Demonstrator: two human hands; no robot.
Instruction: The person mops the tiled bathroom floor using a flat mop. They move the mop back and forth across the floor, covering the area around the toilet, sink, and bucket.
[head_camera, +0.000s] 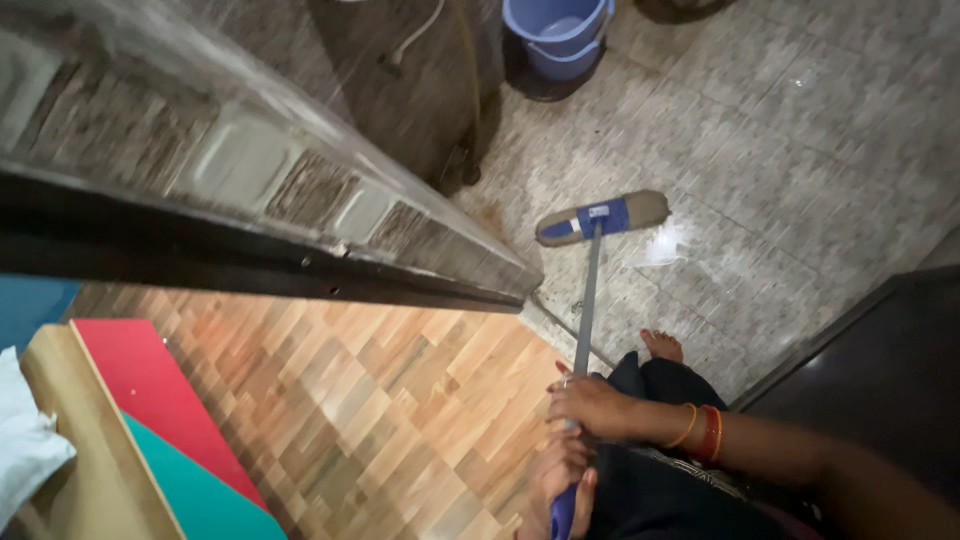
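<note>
Both my hands grip a flat mop by its grey pole (586, 300). My right hand (592, 404) is closed around the pole higher up, with orange and red bangles on its wrist. My left hand (560, 470) holds the blue end of the handle (563, 515) lower in view, close to my body. The mop head (603, 217), a grey pad with a blue plate, rests flat on the wet grey tiled floor (780, 160) ahead of me. My bare foot (662, 346) stands beside the pole.
A blue bucket (558, 35) stands at the far end of the tiled floor. A tiled wall with a dark door frame (250, 260) runs along the left. Wood-pattern flooring (380, 400) lies below it, with a red and teal board (170, 430) at the bottom left.
</note>
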